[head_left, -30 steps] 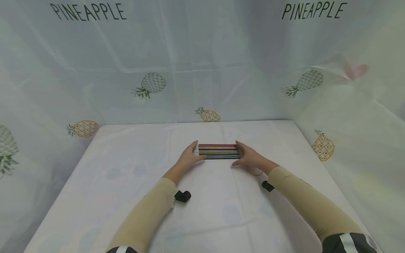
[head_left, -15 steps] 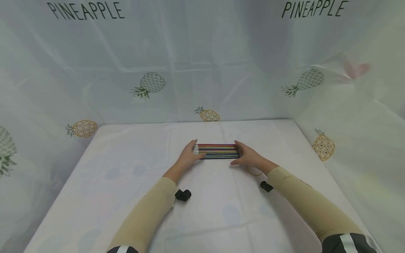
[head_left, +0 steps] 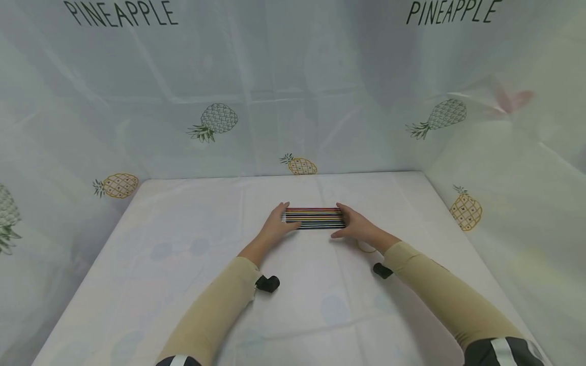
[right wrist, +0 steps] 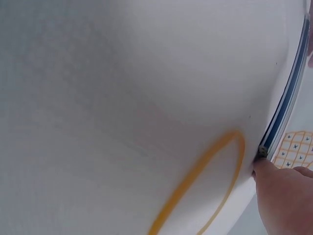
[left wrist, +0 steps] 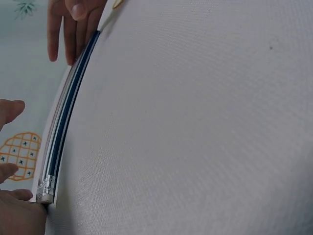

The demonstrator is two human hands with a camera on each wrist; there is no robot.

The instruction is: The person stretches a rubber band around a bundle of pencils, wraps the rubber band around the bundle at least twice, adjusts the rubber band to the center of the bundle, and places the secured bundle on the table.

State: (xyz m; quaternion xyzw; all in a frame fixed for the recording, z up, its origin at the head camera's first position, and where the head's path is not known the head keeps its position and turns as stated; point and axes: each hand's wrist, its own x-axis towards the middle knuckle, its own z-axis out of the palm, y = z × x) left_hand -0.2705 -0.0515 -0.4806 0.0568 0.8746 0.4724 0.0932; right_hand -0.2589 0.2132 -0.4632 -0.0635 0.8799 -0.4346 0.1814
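A flat row of several pencils (head_left: 318, 218), in dark and bright stripes, lies crosswise on the white table. In the left wrist view their near side shows a blue pencil (left wrist: 64, 122) and silver-banded eraser ends. My left hand (head_left: 273, 223) is at the eraser ends, palm against them, its thumb lying over the near left corner. At the opposite ends is my right hand (head_left: 357, 223), fingertips on the far corner and thumb spread apart from the near edge. Straight fingers (left wrist: 69, 39) of that hand show in the left wrist view.
A yellow rubber band (right wrist: 190, 178) lies on the table under my right wrist. Black wrist cameras (head_left: 267, 283) stick out low beneath both sleeves. A pineapple-print sheet (head_left: 284, 101) hangs behind the table's back edge, and more sheeting runs along the sides.
My left hand has shifted slightly to the right against the pencil ends, and the space between both hands is a little narrower. The head view has tilted slightly.
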